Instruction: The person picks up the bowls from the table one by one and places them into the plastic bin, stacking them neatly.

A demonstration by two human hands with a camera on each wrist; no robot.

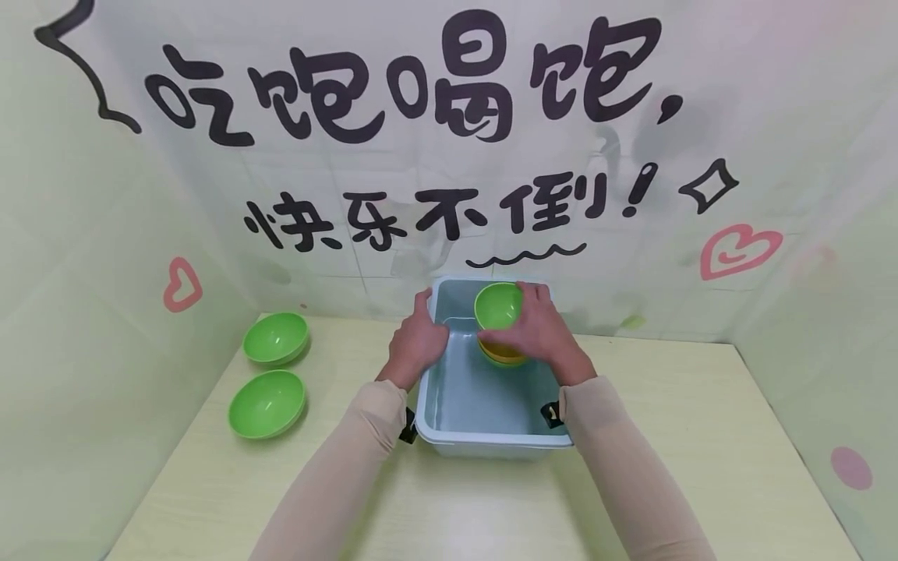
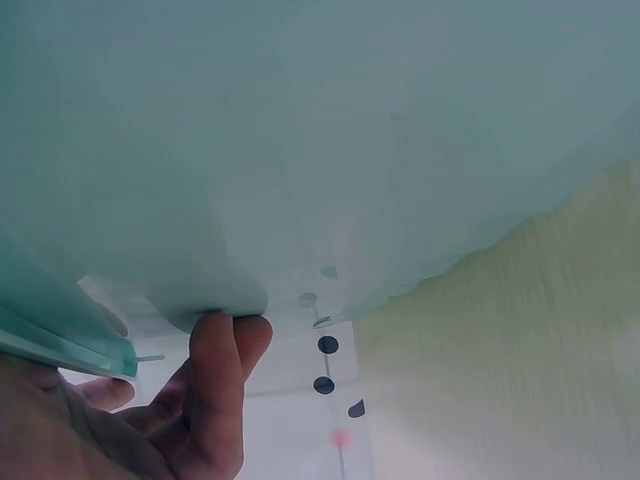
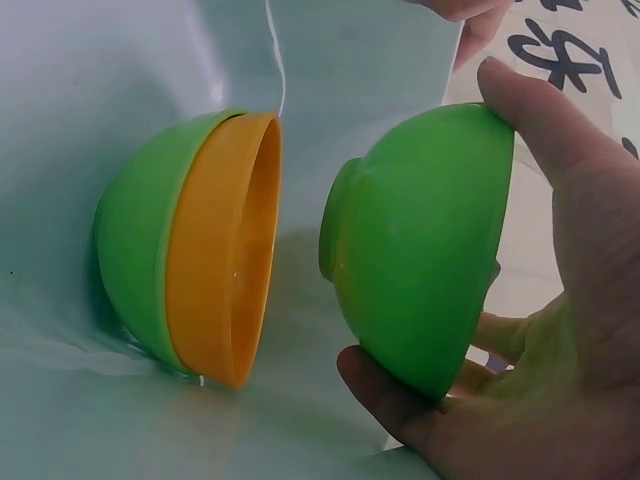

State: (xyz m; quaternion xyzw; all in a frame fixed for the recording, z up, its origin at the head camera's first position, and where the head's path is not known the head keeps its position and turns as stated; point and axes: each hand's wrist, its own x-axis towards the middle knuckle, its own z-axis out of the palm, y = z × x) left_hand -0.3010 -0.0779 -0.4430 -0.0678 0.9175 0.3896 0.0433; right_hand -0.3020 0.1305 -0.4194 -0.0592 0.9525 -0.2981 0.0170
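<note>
A light blue plastic bin (image 1: 494,439) stands on the table. My left hand (image 1: 418,343) grips its left rim; in the left wrist view the fingers (image 2: 218,390) touch the bin's outer wall. With my right hand (image 1: 546,331) I hold a small green bowl (image 1: 498,305) by its edge, thumb and fingers spread across the rim. Below it, inside the bin, an orange bowl (image 3: 222,255) sits nested in another green bowl (image 3: 135,240). The right wrist view shows a gap between the held bowl and this stack.
Two wider green bowls, a rear one (image 1: 276,338) and a front one (image 1: 267,404), stand on the table (image 1: 701,452) at the left. A white printed backdrop (image 1: 421,171) rises directly behind the bin and encloses both sides.
</note>
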